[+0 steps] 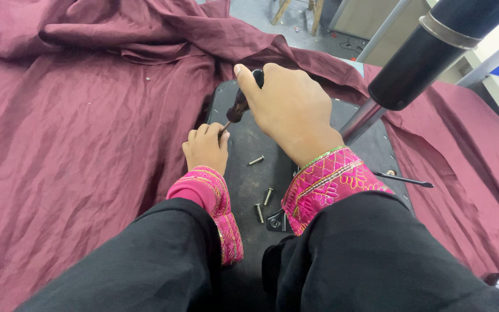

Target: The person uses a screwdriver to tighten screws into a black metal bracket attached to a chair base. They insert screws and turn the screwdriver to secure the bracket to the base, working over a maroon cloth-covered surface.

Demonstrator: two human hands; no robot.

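Note:
My right hand (290,107) is closed around the dark handle of a screwdriver (239,105), which points down and left at a black flat panel (249,144). My left hand (206,147) is curled at the screwdriver's tip, fingers pinched around the shaft where it meets the panel. Three loose metal screws lie on the panel: one (256,160) just right of my left hand, two (264,202) nearer me between my wrists. Both sleeves are black with pink embroidered cuffs.
Maroon cloth (76,127) covers the surface all around the panel. A black cylinder on a metal pole (434,52) slants up at the right. A thin black tool (402,180) lies on the panel's right side. A small black bracket (275,221) sits by my right cuff.

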